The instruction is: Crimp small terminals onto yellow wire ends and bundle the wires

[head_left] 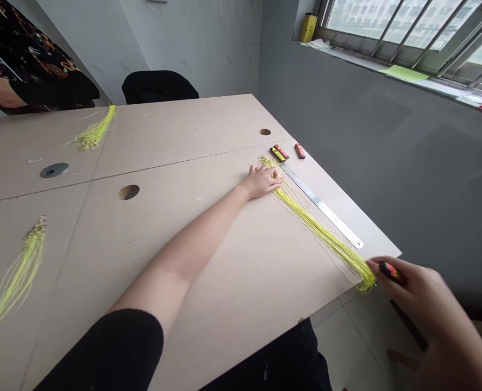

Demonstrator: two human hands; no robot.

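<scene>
A long bundle of thin yellow-green cords (322, 228) lies slantwise on the table and ends at its front edge. My left hand (263, 181) presses on the bundle near its far end, fingers curled over the cords. Small knotted or metal-tipped ends (266, 161) fan out beyond those fingers. At the near end, my right hand (418, 293) is closed around a small black and red object (392, 272), its fingertips close to the cord ends (367, 283). Whether those fingertips touch the cords I cannot tell. A steel ruler (326, 209) lies alongside the bundle.
Small red, yellow and black cases (279, 153) lie past the ruler, with another red one (300, 151) nearer the edge. Other cord bundles lie at left (29, 255) and far left (96, 130). The table has round holes (129, 192). Another person (41, 70) is across the table.
</scene>
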